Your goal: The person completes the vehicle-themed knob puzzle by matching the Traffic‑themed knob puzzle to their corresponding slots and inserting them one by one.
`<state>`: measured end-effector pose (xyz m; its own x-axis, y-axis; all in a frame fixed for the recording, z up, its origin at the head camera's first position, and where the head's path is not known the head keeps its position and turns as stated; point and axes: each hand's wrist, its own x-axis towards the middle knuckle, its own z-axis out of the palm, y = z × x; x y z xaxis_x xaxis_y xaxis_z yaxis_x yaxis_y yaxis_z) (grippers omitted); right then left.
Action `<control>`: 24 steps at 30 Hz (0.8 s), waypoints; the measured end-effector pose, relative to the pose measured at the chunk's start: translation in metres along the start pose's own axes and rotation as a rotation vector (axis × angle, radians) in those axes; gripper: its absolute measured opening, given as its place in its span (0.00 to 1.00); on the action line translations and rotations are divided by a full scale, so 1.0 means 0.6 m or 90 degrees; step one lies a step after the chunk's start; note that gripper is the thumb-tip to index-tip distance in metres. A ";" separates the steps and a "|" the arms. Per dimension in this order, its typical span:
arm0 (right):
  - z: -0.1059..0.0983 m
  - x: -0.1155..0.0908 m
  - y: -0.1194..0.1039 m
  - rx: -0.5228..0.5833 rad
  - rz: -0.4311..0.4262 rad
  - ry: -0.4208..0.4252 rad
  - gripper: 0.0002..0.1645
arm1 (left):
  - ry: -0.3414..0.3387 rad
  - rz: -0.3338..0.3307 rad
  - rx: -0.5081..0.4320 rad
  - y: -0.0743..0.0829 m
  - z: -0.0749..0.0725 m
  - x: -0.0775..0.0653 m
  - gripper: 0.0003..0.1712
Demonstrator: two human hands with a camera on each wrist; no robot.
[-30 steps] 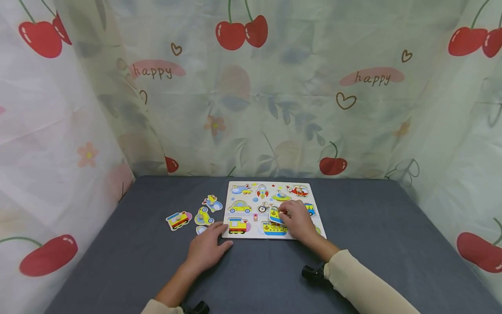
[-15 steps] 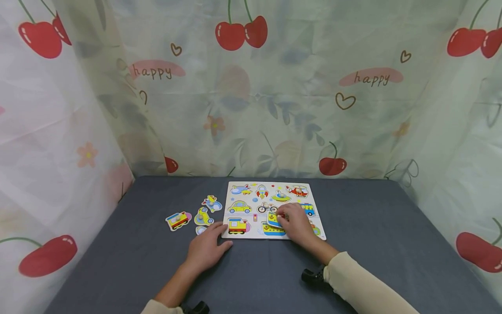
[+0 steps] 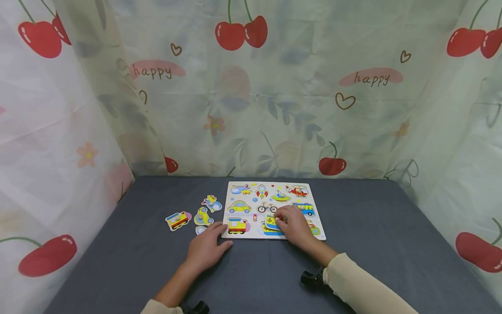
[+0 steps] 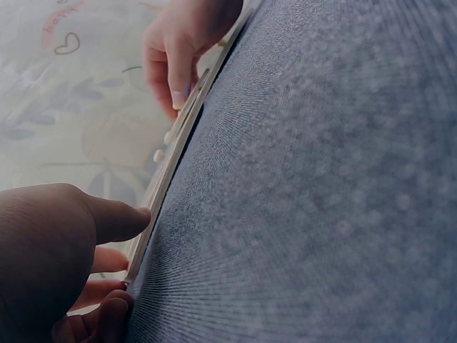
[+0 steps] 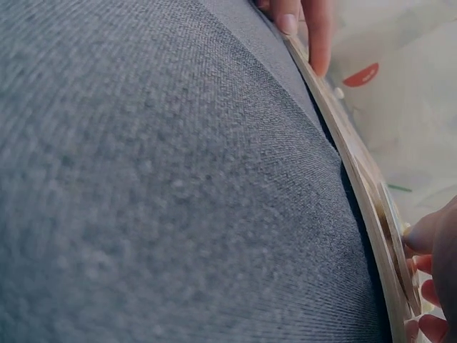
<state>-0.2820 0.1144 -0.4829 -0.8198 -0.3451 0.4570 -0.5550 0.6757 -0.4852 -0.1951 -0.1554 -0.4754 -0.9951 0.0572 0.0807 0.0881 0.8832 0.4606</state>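
My right hand (image 3: 296, 224) pinches a yellow-and-blue ship puzzle piece (image 3: 271, 221) over the printed ship in the front row of the white puzzle board (image 3: 256, 233). The right wrist view shows this piece (image 5: 397, 243) as a thin slab lying at a slant against the board, with the thumb at its knob. At the board's front left corner rests my left hand (image 3: 205, 248), its fingers touching the left side. From the left wrist view, the left thumb (image 4: 121, 220) lies along the front edge. The right fingers hide part of the ship's outline.
Loose pieces lie left of the board: a train (image 3: 178, 220), a yellow vehicle (image 3: 204, 216), an airplane (image 3: 211, 203), and one partly hidden by the left hand (image 3: 200, 230). A dark cloth (image 3: 266, 279) covers the table. Printed curtains (image 3: 251, 109) enclose the back and sides.
The right hand has brought the ship piece slightly down and toward the front, over more of the printed ship. The left hand stays where it was.
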 end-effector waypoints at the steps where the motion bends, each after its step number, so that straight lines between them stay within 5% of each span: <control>1: 0.000 -0.001 -0.001 0.001 0.001 -0.001 0.04 | 0.000 0.000 0.000 0.000 0.000 0.000 0.31; 24: -0.001 -0.009 -0.015 -0.008 -0.020 -0.009 0.05 | 0.004 0.006 0.005 0.001 0.000 0.000 0.31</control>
<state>-0.2724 0.1106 -0.4804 -0.8037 -0.3762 0.4610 -0.5792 0.6720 -0.4615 -0.1952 -0.1550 -0.4752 -0.9940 0.0621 0.0905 0.0966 0.8864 0.4528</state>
